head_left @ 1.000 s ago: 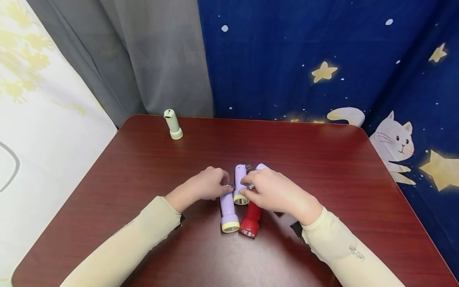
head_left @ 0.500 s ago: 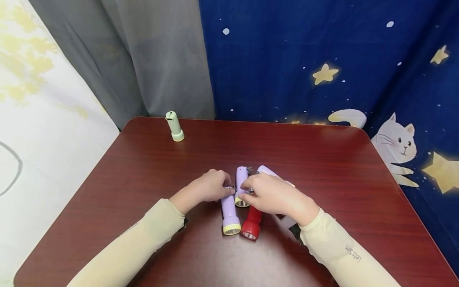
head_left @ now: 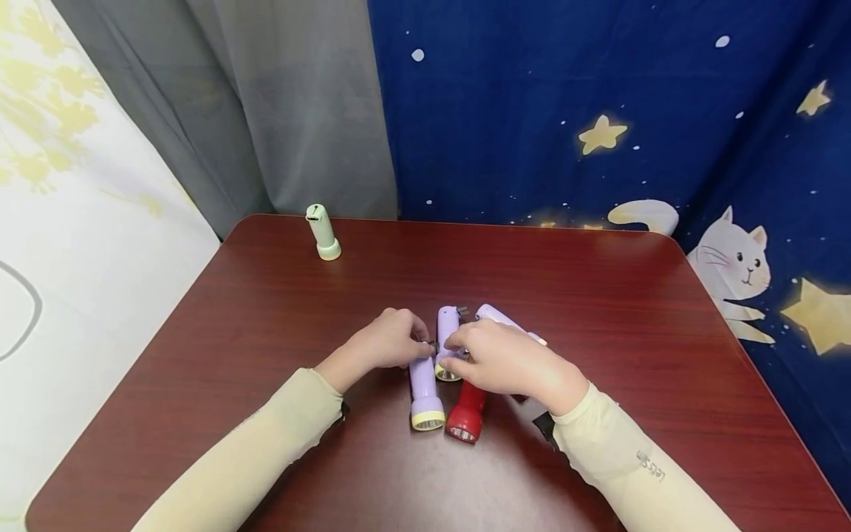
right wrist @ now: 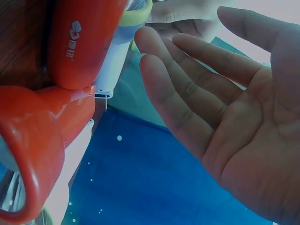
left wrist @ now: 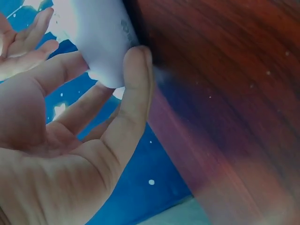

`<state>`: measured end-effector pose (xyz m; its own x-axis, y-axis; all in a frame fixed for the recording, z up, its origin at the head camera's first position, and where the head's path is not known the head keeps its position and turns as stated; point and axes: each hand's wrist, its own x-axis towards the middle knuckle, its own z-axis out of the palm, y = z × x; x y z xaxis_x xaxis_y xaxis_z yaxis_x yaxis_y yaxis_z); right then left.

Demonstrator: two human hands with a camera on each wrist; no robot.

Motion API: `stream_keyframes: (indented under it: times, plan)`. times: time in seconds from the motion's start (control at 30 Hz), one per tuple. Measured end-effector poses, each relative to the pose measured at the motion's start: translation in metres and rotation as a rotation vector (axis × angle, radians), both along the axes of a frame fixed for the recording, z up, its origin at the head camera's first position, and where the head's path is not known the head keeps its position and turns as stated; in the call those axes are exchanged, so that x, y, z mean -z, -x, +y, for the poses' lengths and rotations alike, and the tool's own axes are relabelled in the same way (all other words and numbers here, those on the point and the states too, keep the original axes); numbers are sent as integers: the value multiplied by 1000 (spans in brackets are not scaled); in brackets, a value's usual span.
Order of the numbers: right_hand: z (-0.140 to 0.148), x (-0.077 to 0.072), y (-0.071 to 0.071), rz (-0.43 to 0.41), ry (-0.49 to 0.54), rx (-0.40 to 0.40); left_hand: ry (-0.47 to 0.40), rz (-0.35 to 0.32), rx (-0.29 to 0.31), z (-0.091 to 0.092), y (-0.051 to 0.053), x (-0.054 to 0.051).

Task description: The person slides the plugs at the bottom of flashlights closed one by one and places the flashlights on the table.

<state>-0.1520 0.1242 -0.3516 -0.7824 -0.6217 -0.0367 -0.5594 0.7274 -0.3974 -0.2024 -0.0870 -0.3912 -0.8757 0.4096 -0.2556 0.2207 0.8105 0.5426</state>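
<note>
L hand [head_left: 385, 341] pinches tail of 1st purple flashlt [head_left: 424, 391]; R hand [head_left: 508, 362] loose, fingers & thumb apart, by red flashlt [head_left: 468, 414]. 2nd purple flashlt [head_left: 448, 324] btwn hands, 3rd purple flashlt [head_left: 499, 317] just beyond R hand, pale green flashlt [head_left: 323, 233] on table [head_left: 565, 266] well beyond L.

The left hand [left wrist: 70, 164] pinches the end of a pale rounded handle [left wrist: 105, 42] beside the wood-grain tabletop [left wrist: 234, 93].
</note>
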Motion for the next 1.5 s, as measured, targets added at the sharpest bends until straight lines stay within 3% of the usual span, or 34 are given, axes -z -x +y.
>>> stream_keyframes:
  times: [0.1,0.2,0.43,0.53,0.67,0.8,0.97,1.03,1.17,1.3,1.4,1.5]
  plan:
    - [-2,-3,0,15,-5,4,-31,59,2,-8,1,-5]
    - [-3,-5,1,30,-10,9,-42,124,-9,-16,2,-17]
    - [-7,-17,-3,47,-2,102,-155,253,-59,-30,-5,-61]
    - [-8,-26,-5,26,80,149,-257,289,-71,-32,-12,-80]
    - [-5,-38,-6,-67,257,192,-444,320,-70,-29,-21,-103]
    - [-2,-52,-11,-126,416,213,-679,412,17,-21,-29,-118]
    - [-1,-65,-20,-100,629,200,-960,564,236,-7,-36,-129]
    - [-1,-70,-24,-89,711,200,-1035,588,292,-2,-38,-133]
    - [1,-77,-31,-23,823,181,-1128,577,327,6,-43,-143]
    - [5,-79,-36,36,858,157,-1174,554,268,12,-46,-142]
    - [8,-79,-36,98,821,179,-1192,578,153,17,-46,-136]
    - [12,-79,-34,214,782,210,-1176,613,60,20,-44,-132]
